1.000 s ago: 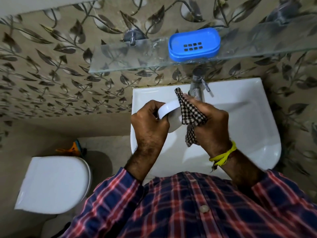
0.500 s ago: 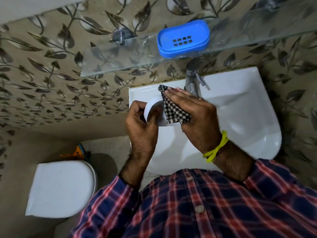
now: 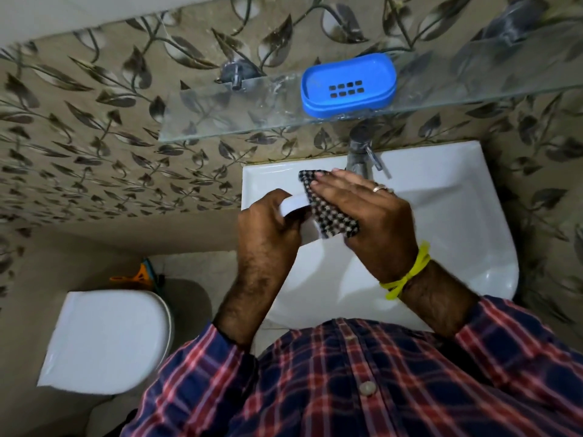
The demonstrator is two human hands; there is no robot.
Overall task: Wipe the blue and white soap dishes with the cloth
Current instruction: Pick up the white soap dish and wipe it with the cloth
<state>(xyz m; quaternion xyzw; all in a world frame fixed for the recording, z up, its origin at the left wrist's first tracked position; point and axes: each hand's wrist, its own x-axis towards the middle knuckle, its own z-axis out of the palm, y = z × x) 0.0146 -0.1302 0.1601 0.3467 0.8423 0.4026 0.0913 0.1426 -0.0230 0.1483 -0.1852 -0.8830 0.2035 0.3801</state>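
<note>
Head view, single: worn on the person's head, facing steeply down and forward, close above both hands over the sink (image 3: 441, 216). Field spans shelf (image 3: 220, 121) and wall to toilet (image 3: 107, 339).

No readable text

No letters, numbers, brand marks or signs could be read on any surface; the blue soap dish (image 3: 348, 85) carried only plain slots.

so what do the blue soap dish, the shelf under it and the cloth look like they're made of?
Blue soap dish: most likely moulded plastic, with a uniform saturated colour, soft sheen and neat drain slots.
Shelf: clear glass, since the wall pattern shows through it and its front edge looks greenish.
Cloth: woven fabric with a matte dark-and-light check, draping over the white soap dish.
</note>
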